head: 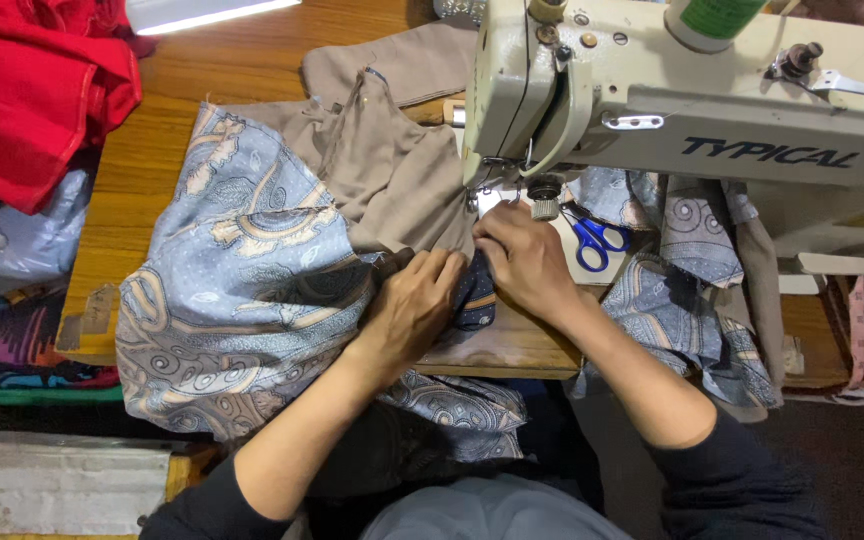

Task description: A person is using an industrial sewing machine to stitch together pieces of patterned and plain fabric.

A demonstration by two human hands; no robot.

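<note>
In the middle of the frame, the left hand presses down on the blue patterned fabric with bent fingers and pinches its folded edge. The right hand is just beside it, and its fingers grip the same fabric close under the needle area of the cream sewing machine, which fills the upper right. The fabric spreads to the left over the wooden bench and hangs over the front edge. A beige cloth lies above it, touching it. Blue-handled scissors lie right of the right hand. A red cloth is in the upper left.
</note>
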